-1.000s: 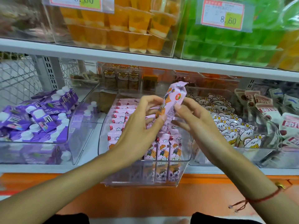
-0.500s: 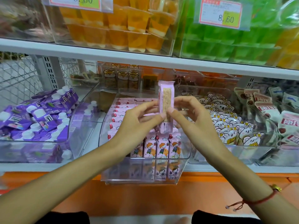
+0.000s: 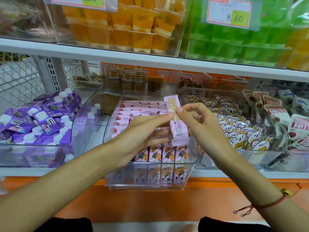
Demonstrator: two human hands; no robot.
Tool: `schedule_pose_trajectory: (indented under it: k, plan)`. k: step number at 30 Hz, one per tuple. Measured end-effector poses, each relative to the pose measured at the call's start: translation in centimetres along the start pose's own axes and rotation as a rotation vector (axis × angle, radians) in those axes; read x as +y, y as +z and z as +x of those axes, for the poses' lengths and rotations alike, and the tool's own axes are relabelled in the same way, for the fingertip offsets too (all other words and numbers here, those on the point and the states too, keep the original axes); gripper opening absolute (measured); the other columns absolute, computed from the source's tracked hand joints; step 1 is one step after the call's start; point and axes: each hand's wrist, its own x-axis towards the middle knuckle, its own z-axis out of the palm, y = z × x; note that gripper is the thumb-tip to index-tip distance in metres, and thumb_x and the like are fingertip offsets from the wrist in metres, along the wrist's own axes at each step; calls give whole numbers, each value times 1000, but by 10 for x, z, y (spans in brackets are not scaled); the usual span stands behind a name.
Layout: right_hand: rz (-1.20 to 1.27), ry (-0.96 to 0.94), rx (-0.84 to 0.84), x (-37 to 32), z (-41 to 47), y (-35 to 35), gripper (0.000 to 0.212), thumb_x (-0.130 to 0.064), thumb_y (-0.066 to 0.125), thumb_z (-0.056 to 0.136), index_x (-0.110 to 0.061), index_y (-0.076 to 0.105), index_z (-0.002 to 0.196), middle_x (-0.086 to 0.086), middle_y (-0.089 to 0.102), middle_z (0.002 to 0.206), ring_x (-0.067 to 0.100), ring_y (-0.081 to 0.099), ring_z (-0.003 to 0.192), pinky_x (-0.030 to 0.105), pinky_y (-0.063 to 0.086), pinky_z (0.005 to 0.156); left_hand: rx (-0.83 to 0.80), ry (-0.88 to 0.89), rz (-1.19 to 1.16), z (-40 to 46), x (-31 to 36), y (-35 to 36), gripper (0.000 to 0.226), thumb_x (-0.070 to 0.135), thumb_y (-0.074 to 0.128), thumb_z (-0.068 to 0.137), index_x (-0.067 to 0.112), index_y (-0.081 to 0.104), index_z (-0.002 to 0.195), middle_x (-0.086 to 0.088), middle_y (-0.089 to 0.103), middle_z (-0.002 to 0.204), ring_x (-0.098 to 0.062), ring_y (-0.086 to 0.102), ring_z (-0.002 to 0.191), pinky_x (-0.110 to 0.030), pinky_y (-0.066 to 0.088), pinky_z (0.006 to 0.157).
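While gripped from both sides, hangs in the air between the hands. Right hand [image 3: 199,121] pinching the pink packet [image 3: 178,129] near its top, thumb on the seam side, fingers curled behind. Left hand [image 3: 142,131] pinching its left edge with the thumb, straighter fingers passing behind.

Sits just above the front of the clear bin [image 3: 130,180], apparently touching nothing in it. Long axis near upright, top leaning left, lower end pointing down at the standing packets [image 3: 167,153] in the front row. Lies straight ahead, with the right hand nearer the top and the left nearer the middle.

Judged: coming move turns on lowering that bottom end into the front row; cannot tell where a gap is.

Outward: purple cartons [image 3: 46,114] left of the bin, bear-print bags [image 3: 237,131] right, orange jelly cups [image 3: 120,22] on the shelf above.

Against half a second ago: same seam side facing the camera, but lower and tipped off vertical. Against one second ago: turned from printed front to back.
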Motion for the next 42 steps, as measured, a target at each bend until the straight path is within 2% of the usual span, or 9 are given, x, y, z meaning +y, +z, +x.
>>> schedule_pose_trajectory:
  k: [5, 12, 17, 22, 27, 31, 35, 38, 42]
  plan:
    - [-23, -104, -78, 0, 2, -4, 35, -24, 65, 87, -19, 55, 120, 3, 68, 100, 12, 66, 91, 25, 54, 83, 61, 252, 298, 1, 3, -9, 40, 21, 65, 89, 22, 58, 128, 9, 68, 120, -2, 63, 110, -21, 51, 94]
    - [-32, -306, -179, 3, 2, -11, 36, 3, 79, 69, -16, 65, 96, -11, 71, 96, 6, 66, 99, 16, 47, 90, 18, 500, 405, 2, -2, -17, 40, -3, 70, 77, 14, 62, 112, 11, 66, 115, 1, 62, 109, -10, 44, 91]
    - [-64, -318, -178, 3, 1, -11, 36, -1, 78, 72, -20, 64, 100, -15, 70, 99, 4, 65, 100, 15, 46, 91, 25, 511, 412, 5, -5, -18, 41, -4, 70, 78, 14, 61, 114, 10, 66, 115, -2, 62, 110, -12, 45, 92]
    - [-165, -275, -134, 7, -1, -10, 61, -19, 74, 80, -31, 45, 132, -15, 54, 125, -4, 49, 118, 8, 39, 94, 63, 423, 213, 7, -5, -19, 41, 11, 72, 80, 17, 59, 119, 5, 69, 117, -8, 64, 111, -18, 50, 91]
    - [-25, -250, -138, 2, -1, -8, 32, -8, 67, 86, -17, 59, 115, -7, 65, 109, 2, 62, 100, 17, 49, 86, 79, 313, 41, 5, -4, -14, 55, 31, 70, 74, 19, 54, 125, 6, 69, 118, -10, 62, 115, -26, 52, 94]
    - [141, -144, -55, -2, 0, -12, 33, -17, 69, 82, -16, 58, 113, 0, 72, 103, 7, 68, 95, 14, 51, 78, 292, 433, 206, 5, -2, -17, 68, 30, 77, 70, 37, 43, 128, 21, 57, 125, -2, 54, 121, -30, 49, 99]
    - [313, 1, 70, -3, 4, -13, 29, -20, 65, 86, -10, 60, 113, 2, 75, 92, 12, 70, 82, 16, 53, 72, 207, 516, 363, 2, -2, -14, 48, 20, 77, 76, 34, 58, 118, 13, 62, 122, -3, 61, 109, -17, 52, 82]
    - [360, 80, 109, -4, 5, -15, 31, -27, 62, 88, -10, 63, 115, 3, 74, 93, 12, 69, 80, 16, 54, 70, 185, 568, 471, 2, -2, -13, 47, 6, 76, 78, 27, 61, 117, 13, 65, 117, 0, 62, 106, -13, 49, 84]
    - [379, 128, 87, -3, 7, -15, 30, -29, 59, 91, -10, 63, 113, 3, 72, 92, 14, 67, 80, 19, 56, 73, 211, 586, 470, 3, 0, -11, 39, 19, 75, 78, 25, 65, 115, 12, 69, 110, -1, 66, 97, -17, 52, 83]
